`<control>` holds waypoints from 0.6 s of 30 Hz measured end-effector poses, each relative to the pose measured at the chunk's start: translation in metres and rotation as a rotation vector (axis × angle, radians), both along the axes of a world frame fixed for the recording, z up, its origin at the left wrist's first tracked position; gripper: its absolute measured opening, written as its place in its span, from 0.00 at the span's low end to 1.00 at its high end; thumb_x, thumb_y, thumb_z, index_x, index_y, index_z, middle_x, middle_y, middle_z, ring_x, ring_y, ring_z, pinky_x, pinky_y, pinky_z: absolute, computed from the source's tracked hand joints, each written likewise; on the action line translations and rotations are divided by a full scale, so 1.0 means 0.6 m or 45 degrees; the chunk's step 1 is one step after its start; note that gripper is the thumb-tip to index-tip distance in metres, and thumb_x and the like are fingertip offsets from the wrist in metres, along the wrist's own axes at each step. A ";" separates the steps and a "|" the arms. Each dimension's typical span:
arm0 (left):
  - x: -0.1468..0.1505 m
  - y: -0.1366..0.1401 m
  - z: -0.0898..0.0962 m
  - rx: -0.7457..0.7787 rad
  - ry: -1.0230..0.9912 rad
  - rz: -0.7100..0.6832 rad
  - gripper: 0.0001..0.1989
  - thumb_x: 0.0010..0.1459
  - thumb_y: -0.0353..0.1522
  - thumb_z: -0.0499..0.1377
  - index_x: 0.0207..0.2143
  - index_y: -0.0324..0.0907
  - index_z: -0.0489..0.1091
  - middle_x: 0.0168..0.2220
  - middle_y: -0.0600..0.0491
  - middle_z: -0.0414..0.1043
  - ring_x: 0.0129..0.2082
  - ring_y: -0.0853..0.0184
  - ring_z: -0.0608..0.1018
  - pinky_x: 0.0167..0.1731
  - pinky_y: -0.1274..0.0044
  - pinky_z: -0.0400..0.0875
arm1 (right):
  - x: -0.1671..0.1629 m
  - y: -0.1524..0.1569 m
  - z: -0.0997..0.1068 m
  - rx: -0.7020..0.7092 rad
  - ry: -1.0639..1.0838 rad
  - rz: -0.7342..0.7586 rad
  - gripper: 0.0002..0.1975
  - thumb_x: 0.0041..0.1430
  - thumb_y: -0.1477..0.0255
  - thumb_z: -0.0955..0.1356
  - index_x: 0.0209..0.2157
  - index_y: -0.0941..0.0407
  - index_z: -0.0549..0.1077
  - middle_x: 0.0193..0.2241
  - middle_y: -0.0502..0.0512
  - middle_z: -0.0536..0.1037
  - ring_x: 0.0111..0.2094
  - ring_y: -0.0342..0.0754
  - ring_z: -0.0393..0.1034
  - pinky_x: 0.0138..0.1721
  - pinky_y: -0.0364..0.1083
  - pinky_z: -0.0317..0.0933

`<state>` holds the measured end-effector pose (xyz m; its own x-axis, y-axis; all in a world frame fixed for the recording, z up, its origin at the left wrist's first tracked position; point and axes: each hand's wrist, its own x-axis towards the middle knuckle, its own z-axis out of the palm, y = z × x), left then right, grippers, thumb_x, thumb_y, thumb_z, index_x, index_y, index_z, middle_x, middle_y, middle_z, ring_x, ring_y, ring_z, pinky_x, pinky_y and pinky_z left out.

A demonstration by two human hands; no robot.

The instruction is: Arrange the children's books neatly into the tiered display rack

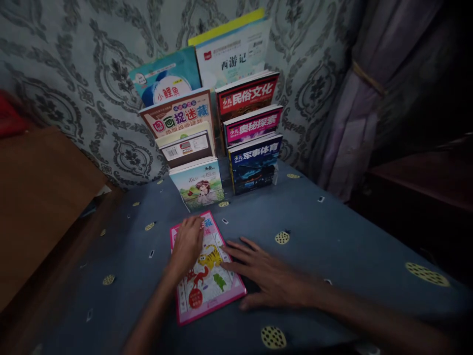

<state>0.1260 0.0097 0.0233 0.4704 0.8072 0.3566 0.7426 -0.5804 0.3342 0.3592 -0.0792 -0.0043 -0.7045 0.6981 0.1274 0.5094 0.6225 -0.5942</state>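
Observation:
A pink-bordered picture book (218, 301) with a yellow tiger and a red fox on its cover lies flat on the blue cloth. My left hand (189, 239) rests on the upper part of the cover, fingers laid forward and hiding part of the title. At the book's right edge my right hand (258, 271) is spread, its fingertips touching the cover and its thumb on the cloth. Just beyond stands a thin book with a child on its cover (201, 190), and to its right a dark blue book (254, 167).
Behind them, two rows of books stand upright, including a brown-bordered one (181, 116), a red one (247, 96) and a white one (236, 54) against the patterned wall (121, 88). A brown box-like object (44, 197) is at left; a tied curtain (354, 123) hangs at right.

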 end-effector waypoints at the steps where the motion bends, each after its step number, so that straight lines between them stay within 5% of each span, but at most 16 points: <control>1: 0.009 0.025 -0.006 0.016 0.054 0.043 0.17 0.64 0.26 0.49 0.51 0.38 0.70 0.50 0.42 0.73 0.51 0.57 0.72 0.52 0.61 0.68 | -0.001 0.000 0.003 -0.008 -0.002 -0.010 0.35 0.61 0.49 0.66 0.66 0.46 0.59 0.69 0.60 0.54 0.70 0.58 0.43 0.68 0.67 0.34; 7: 0.031 0.081 -0.051 -0.034 0.179 0.176 0.16 0.63 0.27 0.49 0.50 0.38 0.71 0.48 0.42 0.71 0.49 0.56 0.72 0.50 0.61 0.67 | -0.007 0.001 0.015 -0.023 0.007 -0.072 0.29 0.63 0.53 0.65 0.63 0.47 0.65 0.65 0.60 0.63 0.68 0.58 0.51 0.67 0.67 0.39; 18: 0.016 0.095 -0.056 -0.401 -0.589 0.100 0.05 0.59 0.33 0.53 0.38 0.43 0.65 0.37 0.53 0.70 0.39 0.65 0.73 0.43 0.74 0.68 | -0.003 0.008 -0.008 0.006 0.121 -0.063 0.32 0.59 0.54 0.69 0.63 0.48 0.65 0.66 0.59 0.62 0.68 0.60 0.51 0.67 0.66 0.41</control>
<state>0.1354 0.0667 -0.0105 0.2565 0.9344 0.2473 0.5143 -0.3486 0.7835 0.3573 -0.0746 -0.0092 -0.6538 0.7310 0.1954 0.4810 0.6009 -0.6384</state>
